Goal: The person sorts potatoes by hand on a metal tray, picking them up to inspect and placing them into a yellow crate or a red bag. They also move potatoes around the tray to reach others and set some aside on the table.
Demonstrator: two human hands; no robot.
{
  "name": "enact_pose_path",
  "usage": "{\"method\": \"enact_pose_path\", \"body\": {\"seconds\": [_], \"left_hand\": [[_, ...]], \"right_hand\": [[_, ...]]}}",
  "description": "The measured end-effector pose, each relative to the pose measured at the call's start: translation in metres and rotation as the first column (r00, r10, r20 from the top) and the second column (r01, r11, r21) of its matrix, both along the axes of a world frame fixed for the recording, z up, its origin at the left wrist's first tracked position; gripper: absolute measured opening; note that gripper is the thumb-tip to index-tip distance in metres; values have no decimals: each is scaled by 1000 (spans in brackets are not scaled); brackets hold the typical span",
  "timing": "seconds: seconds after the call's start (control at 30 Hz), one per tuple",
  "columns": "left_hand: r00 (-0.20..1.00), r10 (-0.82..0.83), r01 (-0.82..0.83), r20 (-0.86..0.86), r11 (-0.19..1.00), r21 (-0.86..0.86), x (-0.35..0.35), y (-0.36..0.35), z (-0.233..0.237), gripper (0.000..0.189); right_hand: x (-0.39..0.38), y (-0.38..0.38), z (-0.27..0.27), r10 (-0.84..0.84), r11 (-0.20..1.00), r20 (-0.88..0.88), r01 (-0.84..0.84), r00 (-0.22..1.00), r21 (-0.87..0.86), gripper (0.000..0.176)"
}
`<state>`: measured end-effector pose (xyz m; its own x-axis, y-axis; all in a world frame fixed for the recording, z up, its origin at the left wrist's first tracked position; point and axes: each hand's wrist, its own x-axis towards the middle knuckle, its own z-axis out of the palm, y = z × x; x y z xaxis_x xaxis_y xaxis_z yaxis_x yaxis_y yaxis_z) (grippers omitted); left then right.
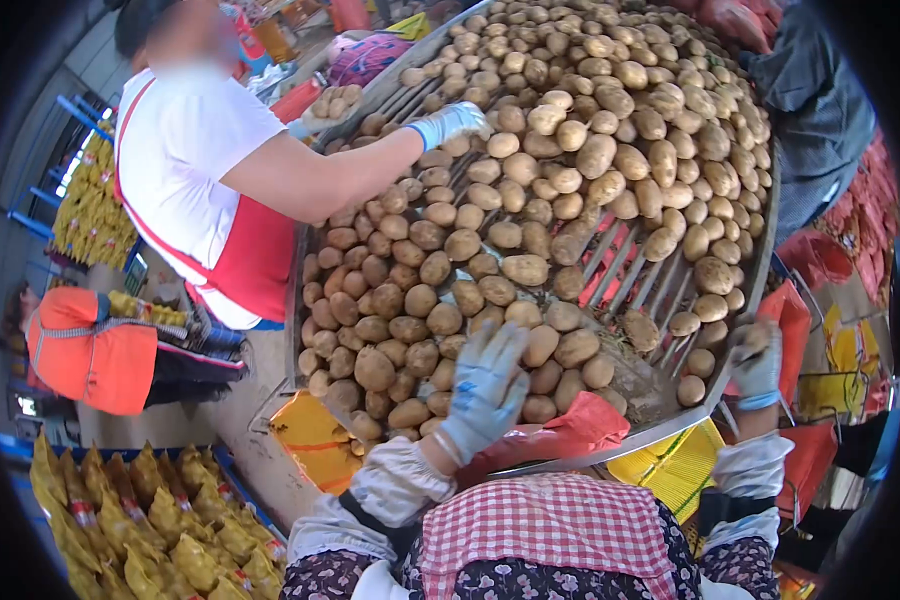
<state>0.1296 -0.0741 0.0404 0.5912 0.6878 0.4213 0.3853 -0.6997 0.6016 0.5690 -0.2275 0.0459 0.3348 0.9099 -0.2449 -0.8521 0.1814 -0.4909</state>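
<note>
Many potatoes, too many to count singly, cover most of one slatted worktop, heaped beyond both hands and packed closely around the left; two gloved hands are the wearer's own. One, the left hand, lies over the near potatoes with fingers outstretched, clasping nothing; the other, the right hand, is at the right rim, its fingers bent; whether it grasps a potato I cannot tell, the brownish patch at its fingers being unclear.

Two potatoes lie just left of the right hand, near the rim; several bare slats, with red showing between them, lie between the hands and a little beyond. One red bag hangs over the near edge, just right of the left hand; two yellow baskets stand below the worktop, one basket between the hands, the other basket left of the left hand.

Three other people are about: one person in a red apron, beyond the left hand, with one gloved hand on the potatoes; one in an orange top, far left; one dark sleeve, beyond the right hand.
</note>
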Motion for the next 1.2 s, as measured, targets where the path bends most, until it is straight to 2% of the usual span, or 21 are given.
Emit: {"method": "enact_pose_path", "body": {"seconds": [0.03,0.07,0.13,0.2,0.27,0.3,0.33,0.37,0.43,0.47,0.53,0.63,0.7,0.73,0.77,0.8,0.87,0.97,1.0,1.1,1.2], "left_hand": [[990,121,-119,-69,992,29,-26,-8,2,59],[955,271,-269,-123,962,32,-49,-16,5,65],[826,534,-523,-179,846,107,-102,-30,-10,80],[677,653,-695,-341,719,0,-143,-31,-6,89],[488,825,-860,-284,510,3,-170,-22,-36,98],[488,825,-861,-284,508,-5,-173,-15,-49,98],[555,768,-793,-319,604,74,-174,-2,-60,101],[615,703,-705,-356,693,150,-176,10,-65,104],[621,619,-661,-482,744,104,-180,22,-69,106],[606,524,-619,-599,783,60,-181,23,-72,108],[621,509,-572,-596,814,99,-199,14,-72,104],[624,376,-450,-685,890,78,-236,-9,-52,73],[608,274,-449,-745,893,-38,-264,-13,-61,69],[583,159,-452,-797,878,-156,-274,-17,-68,65],[769,350,-560,-534,773,-298,-269,-18,-63,64],[774,345,-555,-531,773,-308,-257,-14,-55,64],[819,532,-532,-214,844,62,-226,1,-40,64],[839,409,-380,-359,913,151,-213,15,-58,62],[840,414,-386,-352,910,149,-221,14,-59,62],[867,253,-276,-430,961,8,-259,8,-62,59],[896,371,-419,-245,889,-186,-254,8,-50,59]], "right_hand": [[46,-9,3,-393,901,275,427,877,-73,39],[83,-26,13,-525,837,115,536,843,-109,48],[97,-34,17,-485,861,132,499,864,-98,53],[83,-30,8,-318,906,649,422,691,-5,52],[-2,4,15,-198,916,621,368,758,-157,41],[-54,23,20,-55,927,692,295,720,-234,35],[-95,40,23,186,931,894,217,407,-292,32],[-143,56,30,224,969,967,76,124,-234,34],[-227,79,39,410,906,889,-199,203,-373,35],[-261,95,41,494,833,868,-310,44,-458,39],[-307,120,32,163,798,876,-461,-454,-387,45],[-359,136,15,185,686,768,-479,-613,-548,46],[-383,143,11,74,599,480,-345,-874,-723,43],[-393,142,11,81,595,470,-336,-879,-730,43],[-403,141,11,65,608,443,-317,-894,-728,42],[-413,140,10,52,620,417,-298,-907,-726,41],[-424,141,12,107,604,455,-306,-884,-736,40],[-434,144,-10,18,664,849,-628,-529,-405,45],[-431,150,-4,14,662,845,-628,-535,-409,45],[-410,155,-1,182,929,624,-74,-760,-362,52],[-415,129,-8,175,842,547,-164,-819,-514,53]]}}
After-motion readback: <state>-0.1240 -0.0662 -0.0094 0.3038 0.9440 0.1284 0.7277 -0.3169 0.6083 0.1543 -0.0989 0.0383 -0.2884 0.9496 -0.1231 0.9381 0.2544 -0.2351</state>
